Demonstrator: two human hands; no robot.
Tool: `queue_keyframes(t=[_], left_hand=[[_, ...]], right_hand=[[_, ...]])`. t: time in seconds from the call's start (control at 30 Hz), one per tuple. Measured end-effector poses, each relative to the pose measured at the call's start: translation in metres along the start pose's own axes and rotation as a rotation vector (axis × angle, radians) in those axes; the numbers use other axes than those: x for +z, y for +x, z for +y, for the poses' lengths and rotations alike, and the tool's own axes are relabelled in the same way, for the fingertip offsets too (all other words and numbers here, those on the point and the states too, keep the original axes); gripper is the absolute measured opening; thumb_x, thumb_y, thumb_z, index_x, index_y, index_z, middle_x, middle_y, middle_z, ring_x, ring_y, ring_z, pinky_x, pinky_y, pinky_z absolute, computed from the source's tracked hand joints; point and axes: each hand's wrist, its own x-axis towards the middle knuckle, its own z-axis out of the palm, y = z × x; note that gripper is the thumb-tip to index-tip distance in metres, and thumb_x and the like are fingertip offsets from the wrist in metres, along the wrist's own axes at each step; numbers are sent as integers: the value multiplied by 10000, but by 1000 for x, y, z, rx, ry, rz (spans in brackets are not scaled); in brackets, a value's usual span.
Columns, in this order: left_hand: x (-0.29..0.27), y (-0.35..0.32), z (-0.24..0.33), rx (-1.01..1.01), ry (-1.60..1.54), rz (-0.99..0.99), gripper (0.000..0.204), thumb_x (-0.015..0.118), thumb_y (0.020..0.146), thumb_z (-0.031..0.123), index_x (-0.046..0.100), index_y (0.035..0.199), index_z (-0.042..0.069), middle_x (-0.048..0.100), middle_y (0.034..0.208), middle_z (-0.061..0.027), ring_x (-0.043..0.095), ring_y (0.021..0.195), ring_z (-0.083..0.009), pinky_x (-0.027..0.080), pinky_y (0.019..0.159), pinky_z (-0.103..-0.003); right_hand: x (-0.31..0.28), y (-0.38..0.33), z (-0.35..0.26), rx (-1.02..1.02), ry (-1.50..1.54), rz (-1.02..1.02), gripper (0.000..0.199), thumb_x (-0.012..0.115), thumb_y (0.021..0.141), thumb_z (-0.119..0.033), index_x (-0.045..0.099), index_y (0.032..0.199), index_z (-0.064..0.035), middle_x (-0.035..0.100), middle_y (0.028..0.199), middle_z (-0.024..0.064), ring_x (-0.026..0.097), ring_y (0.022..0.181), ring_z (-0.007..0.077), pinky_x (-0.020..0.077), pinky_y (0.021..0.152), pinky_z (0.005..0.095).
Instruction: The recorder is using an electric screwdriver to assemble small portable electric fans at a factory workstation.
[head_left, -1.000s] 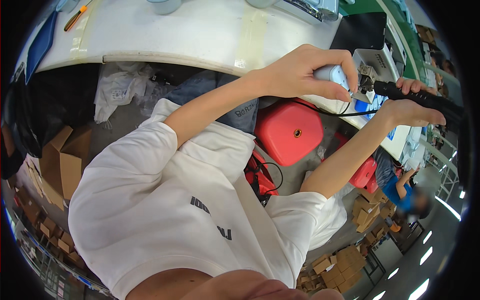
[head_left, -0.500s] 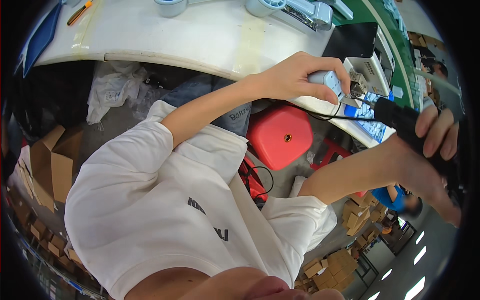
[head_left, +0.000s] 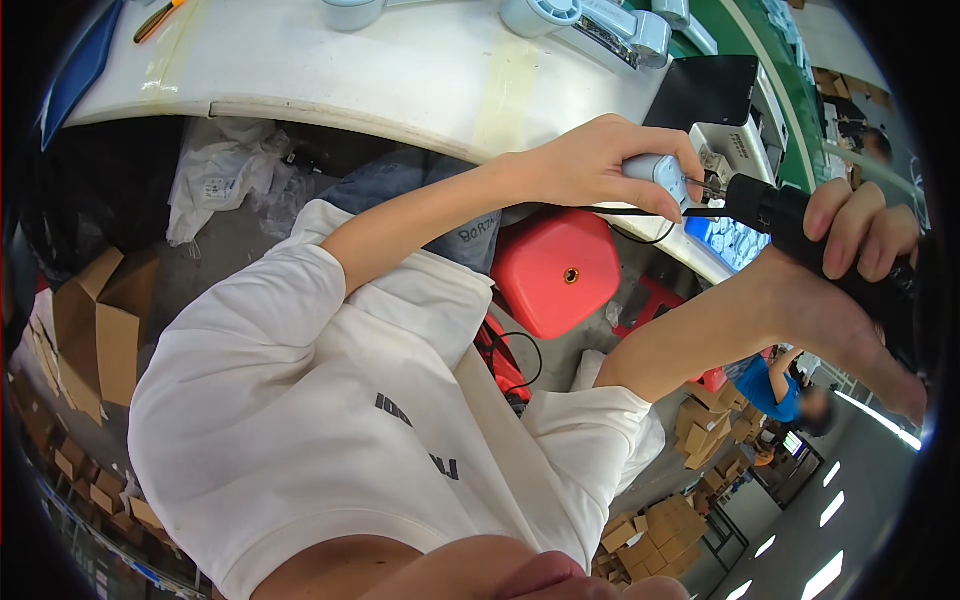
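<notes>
Pinching hand: my left hand curls thumb and fingers around a light-blue plastic housing, held near the worktable's front edge.
Driver hand: my right hand is wrapped around a black power screwdriver.
Bit: it points at the housing's end face; whether it sits in a screw, I cannot tell.
Just beyond: a white box with a black cover, and a blue tray of small parts.
Worktable: white, taped, with a light-blue fan-shaped housing farther back.
Below: a red stool.
</notes>
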Motion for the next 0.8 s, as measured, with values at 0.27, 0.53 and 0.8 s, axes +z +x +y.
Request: queue_keyframes(t=[0.27, 0.53, 0.8], left_hand=[[-1, -1, 1, 12, 45, 0, 305, 702, 735, 142, 559, 991, 60, 650, 912, -32, 609, 763, -121, 470, 678, -239], [1, 1, 2, 10, 60, 6, 330, 716, 727, 159, 549, 993, 61, 651, 897, -30, 607, 713, -118, 465, 641, -234], [0, -3, 3, 21, 146, 41, 258, 675, 779, 270, 582, 940, 91, 612, 855, -7, 566, 734, -124, 431, 661, -239]], right_hand=[[7, -1, 3, 29, -46, 6, 954, 253, 447, -973, 389, 723, -69, 318, 597, 18, 291, 432, 97, 249, 403, 248], [9, -4, 5, -3, -56, -13, 946, 292, 445, -967, 359, 728, -67, 327, 609, 25, 297, 433, 100, 250, 398, 252], [-22, -22, -21, -253, -123, 112, 894, 310, 477, -948, 449, 787, -121, 372, 599, 16, 305, 418, 113, 249, 406, 252]])
